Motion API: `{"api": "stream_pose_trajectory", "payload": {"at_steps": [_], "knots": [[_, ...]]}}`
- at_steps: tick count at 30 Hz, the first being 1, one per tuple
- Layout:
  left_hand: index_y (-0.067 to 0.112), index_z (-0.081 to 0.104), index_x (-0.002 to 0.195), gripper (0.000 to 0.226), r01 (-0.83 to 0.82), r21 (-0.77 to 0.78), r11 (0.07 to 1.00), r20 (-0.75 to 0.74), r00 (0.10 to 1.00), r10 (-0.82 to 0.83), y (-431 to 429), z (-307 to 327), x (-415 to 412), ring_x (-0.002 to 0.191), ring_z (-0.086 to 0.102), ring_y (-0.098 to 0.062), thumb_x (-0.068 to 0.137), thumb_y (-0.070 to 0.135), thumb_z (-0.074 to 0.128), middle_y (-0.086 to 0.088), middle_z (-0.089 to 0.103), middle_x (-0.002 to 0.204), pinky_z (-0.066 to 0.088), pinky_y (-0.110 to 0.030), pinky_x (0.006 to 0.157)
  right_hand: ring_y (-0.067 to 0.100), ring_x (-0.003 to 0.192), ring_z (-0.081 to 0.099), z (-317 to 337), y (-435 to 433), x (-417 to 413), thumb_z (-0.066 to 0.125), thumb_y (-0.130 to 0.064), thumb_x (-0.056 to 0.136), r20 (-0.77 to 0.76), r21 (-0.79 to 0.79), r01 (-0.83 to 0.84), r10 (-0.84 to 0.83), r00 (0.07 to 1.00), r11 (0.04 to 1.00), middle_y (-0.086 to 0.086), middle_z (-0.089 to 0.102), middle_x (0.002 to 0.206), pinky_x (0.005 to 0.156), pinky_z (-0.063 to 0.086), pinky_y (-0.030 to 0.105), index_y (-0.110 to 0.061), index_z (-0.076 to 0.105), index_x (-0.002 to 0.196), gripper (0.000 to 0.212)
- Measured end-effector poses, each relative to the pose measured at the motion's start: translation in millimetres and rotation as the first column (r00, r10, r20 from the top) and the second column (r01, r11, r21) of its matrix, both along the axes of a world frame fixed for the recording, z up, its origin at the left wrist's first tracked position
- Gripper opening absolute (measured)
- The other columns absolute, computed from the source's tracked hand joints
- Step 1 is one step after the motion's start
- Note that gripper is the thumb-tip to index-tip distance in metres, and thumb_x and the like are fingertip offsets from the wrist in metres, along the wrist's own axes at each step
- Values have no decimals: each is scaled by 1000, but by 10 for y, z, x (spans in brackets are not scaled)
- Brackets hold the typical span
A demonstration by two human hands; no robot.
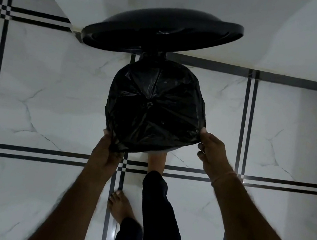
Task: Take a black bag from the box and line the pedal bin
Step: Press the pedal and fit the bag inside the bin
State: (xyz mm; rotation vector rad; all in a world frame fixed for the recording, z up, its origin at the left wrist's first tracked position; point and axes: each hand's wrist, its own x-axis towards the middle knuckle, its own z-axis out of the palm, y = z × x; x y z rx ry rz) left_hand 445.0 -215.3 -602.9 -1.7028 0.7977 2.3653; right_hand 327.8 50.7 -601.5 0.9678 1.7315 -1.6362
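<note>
We grip the bag (156, 107) over the bin (lid (162, 30) up): left hand (106, 151) and right hand (213, 154) pinch its edge.

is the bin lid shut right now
No, the round black plastic lid stands raised behind the bin while both hands stretch the black plastic bag over the rim.

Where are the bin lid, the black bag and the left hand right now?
bin lid (162, 31): head view, middle of the raised lid's dark underside.
black bag (155, 107): head view, centre of the plastic spread over the bin.
left hand (106, 153): head view, back of the hand gripping the bag's edge.
</note>
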Motion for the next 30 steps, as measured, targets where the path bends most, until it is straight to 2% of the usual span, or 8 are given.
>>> {"api": "stream_pose_trajectory", "payload": {"at_steps": [5,9,14,16,19,23,27,30], "knots": [[20,67,109,31,-133,106,985,70,990,126,65,7,47,103,63,-15,101,47,52,1,70,107,50,-31,87,2,37,38,65,-89,49,48,-45,103,214,-275,334,-281,935,902,-8,57,57,35,26,14,-16,61,91,34],[20,65,103,23,-124,146,982,70,991,115,166,-22,75,82,56,-10,103,38,50,2,67,100,49,-17,52,2,37,45,46,-145,204,47,-45,103,310,-366,397,-292,905,842,-6,64,67,37,38,11,-16,64,98,34],[14,66,98,11,-96,110,989,189,979,74,152,-70,-14,81,60,-12,102,24,62,-4,68,98,50,-15,45,21,81,76,-117,-63,365,52,-17,104,267,-409,505,-430,862,760,14,74,98,70,64,29,-3,62,100,18],[11,66,94,7,-71,77,995,239,970,50,124,-73,-81,80,62,-16,100,14,65,-8,68,93,56,-20,50,27,106,72,-188,-66,318,49,-18,105,193,-413,459,-416,888,787,19,72,113,91,61,37,-3,62,107,20],[8,69,99,3,-71,-17,997,253,965,73,91,-48,-156,85,66,-19,97,8,66,-10,69,96,58,-26,66,30,131,59,-163,-157,185,40,-43,107,129,-398,352,-328,936,847,19,63,138,112,46,45,-2,56,137,53],[21,68,123,42,-67,-62,996,83,994,72,-14,47,-239,107,69,-19,97,53,60,-2,73,116,59,-36,90,25,130,60,-70,-239,-5,41,-61,100,82,-369,215,-198,977,904,9,65,139,110,46,45,-10,54,144,69],[22,69,106,21,-32,-81,996,74,997,38,-122,54,-281,110,66,-19,98,41,64,0,72,113,56,-34,82,28,114,66,-24,-317,-174,60,-42,98,120,-238,279,-257,959,930,7,73,117,85,58,40,-9,66,121,41],[21,69,102,13,-23,-73,997,145,989,34,-180,-4,-317,104,66,-19,98,33,68,0,72,111,55,-32,78,27,107,68,-47,-288,-259,65,-43,95,135,-171,271,-250,959,947,7,72,115,80,60,39,-8,66,124,45]]}}
